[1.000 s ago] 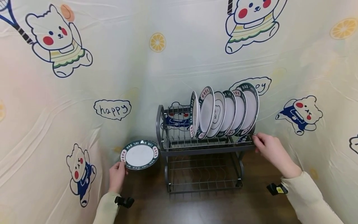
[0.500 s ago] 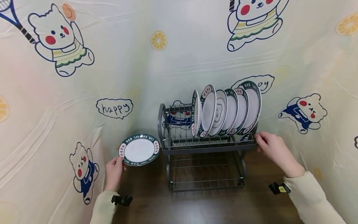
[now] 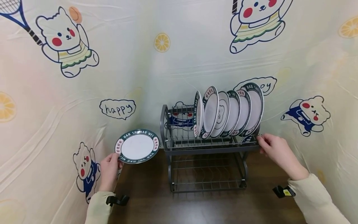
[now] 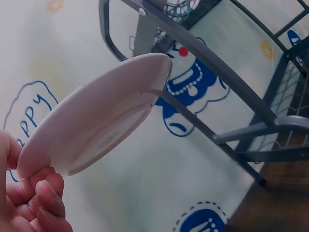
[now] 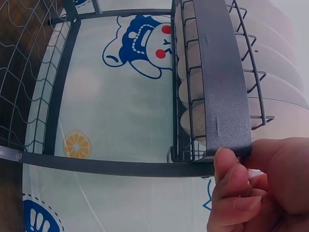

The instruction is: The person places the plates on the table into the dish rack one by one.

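My left hand pinches the left rim of a round white plate with a dark green lettered border. This plate is off the table, face up, just left of a dark grey two-tier dish rack. From the left wrist view, the plate's underside shows, with the thumb and curled fingers at its edge. My right hand grips the front right corner of the rack's upper tier; in the right wrist view its fingers pinch the end of the flat front bar. Several plates stand on edge in the upper tier.
Bare wire slots lie at the left of the upper tier. The lower tier holds no dishes. A brown tabletop lies below, and a printed cloth hangs behind and at both sides.
My left hand has lifted the plate slightly and drawn it a little left, away from the rack. My right hand stays on the rack's corner. The head view has shifted slightly.
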`<control>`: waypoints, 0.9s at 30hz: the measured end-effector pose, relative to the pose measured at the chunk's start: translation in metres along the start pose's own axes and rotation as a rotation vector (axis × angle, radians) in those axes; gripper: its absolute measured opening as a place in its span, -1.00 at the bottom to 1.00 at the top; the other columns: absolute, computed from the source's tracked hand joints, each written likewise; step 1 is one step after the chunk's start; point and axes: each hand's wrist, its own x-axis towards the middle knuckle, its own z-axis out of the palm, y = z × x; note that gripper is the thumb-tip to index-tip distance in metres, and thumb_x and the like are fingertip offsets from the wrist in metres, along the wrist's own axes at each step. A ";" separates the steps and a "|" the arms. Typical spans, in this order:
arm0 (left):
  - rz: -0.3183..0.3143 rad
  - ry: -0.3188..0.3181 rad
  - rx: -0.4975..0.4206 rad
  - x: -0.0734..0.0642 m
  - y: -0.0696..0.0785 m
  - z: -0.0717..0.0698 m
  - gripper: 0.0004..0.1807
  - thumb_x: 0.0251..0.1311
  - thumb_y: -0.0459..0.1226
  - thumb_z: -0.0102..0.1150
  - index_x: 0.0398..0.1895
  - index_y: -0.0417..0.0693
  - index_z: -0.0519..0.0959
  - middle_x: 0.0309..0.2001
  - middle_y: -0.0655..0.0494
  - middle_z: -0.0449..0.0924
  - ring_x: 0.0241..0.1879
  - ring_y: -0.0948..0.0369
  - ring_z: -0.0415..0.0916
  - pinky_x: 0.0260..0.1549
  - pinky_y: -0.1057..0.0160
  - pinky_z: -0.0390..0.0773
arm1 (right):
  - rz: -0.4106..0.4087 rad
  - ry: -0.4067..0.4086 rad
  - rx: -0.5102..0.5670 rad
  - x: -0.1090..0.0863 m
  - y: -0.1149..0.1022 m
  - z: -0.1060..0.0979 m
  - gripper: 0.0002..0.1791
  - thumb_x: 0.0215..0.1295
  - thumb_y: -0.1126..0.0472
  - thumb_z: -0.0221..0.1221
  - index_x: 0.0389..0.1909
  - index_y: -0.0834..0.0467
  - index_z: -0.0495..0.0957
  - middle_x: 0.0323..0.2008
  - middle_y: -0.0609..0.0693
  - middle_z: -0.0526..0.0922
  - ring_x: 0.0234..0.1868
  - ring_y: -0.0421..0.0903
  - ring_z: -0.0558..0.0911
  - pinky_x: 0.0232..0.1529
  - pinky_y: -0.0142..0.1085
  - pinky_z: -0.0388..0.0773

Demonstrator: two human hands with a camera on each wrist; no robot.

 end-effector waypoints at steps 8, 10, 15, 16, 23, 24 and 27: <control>0.005 0.024 -0.078 -0.003 0.017 -0.002 -0.62 0.49 -0.28 -0.04 -0.56 -0.09 0.55 -0.67 0.19 0.43 -0.64 0.29 0.36 -0.56 0.38 0.40 | -0.020 0.090 0.009 -0.007 -0.001 0.000 -0.72 0.58 0.17 0.12 -0.37 0.20 0.57 -0.60 -0.07 0.58 -0.59 -0.15 0.50 -0.59 -0.32 0.43; 0.022 0.037 -0.069 -0.004 0.021 -0.002 -0.61 0.50 -0.27 -0.04 -0.56 -0.09 0.57 -0.68 0.20 0.43 -0.64 0.28 0.36 -0.55 0.39 0.40 | -0.013 0.105 0.010 -0.009 -0.002 -0.001 -0.72 0.58 0.15 0.12 -0.34 0.22 0.58 -0.58 -0.06 0.60 -0.58 -0.15 0.50 -0.59 -0.32 0.44; 0.046 0.075 -0.115 -0.008 0.029 -0.001 -0.57 0.48 -0.29 -0.03 -0.64 -0.14 0.54 -0.70 0.19 0.42 -0.66 0.28 0.35 -0.56 0.39 0.41 | 0.003 0.123 0.004 -0.015 -0.007 -0.008 -0.68 0.61 0.10 0.08 -0.33 0.19 0.60 -0.56 -0.05 0.62 -0.58 -0.18 0.50 -0.58 -0.31 0.43; 0.049 0.082 -0.134 -0.008 0.030 -0.001 -0.57 0.47 -0.30 -0.03 -0.66 -0.15 0.52 -0.72 0.19 0.42 -0.67 0.28 0.35 -0.56 0.39 0.40 | 0.006 0.123 0.006 -0.017 -0.008 -0.009 -0.67 0.61 0.09 0.07 -0.35 0.17 0.60 -0.57 -0.05 0.62 -0.58 -0.19 0.49 -0.59 -0.31 0.43; 0.015 0.096 -0.242 -0.011 0.042 -0.006 -0.53 0.50 -0.28 -0.04 -0.68 -0.13 0.49 -0.71 0.19 0.41 -0.65 0.26 0.32 -0.56 0.39 0.38 | -0.004 0.149 0.053 -0.027 -0.023 -0.014 -0.59 0.63 0.03 0.05 -0.47 0.08 0.57 -0.64 -0.08 0.57 -0.64 -0.17 0.46 -0.63 -0.30 0.37; 0.009 0.093 -0.244 -0.012 0.045 -0.006 -0.53 0.52 -0.26 -0.05 -0.66 -0.12 0.52 -0.70 0.20 0.42 -0.63 0.26 0.32 -0.55 0.39 0.38 | -0.013 0.154 0.062 -0.028 -0.026 -0.014 -0.59 0.63 0.03 0.05 -0.49 0.07 0.57 -0.65 -0.08 0.56 -0.65 -0.16 0.46 -0.64 -0.30 0.37; -0.001 0.079 -0.259 -0.014 0.052 -0.008 -0.52 0.55 -0.21 -0.06 -0.62 -0.12 0.57 -0.68 0.19 0.43 -0.61 0.23 0.33 -0.51 0.38 0.39 | -0.047 0.146 0.094 -0.031 -0.036 -0.014 -0.58 0.62 0.03 0.09 -0.54 0.04 0.53 -0.68 -0.10 0.54 -0.67 -0.16 0.47 -0.66 -0.30 0.35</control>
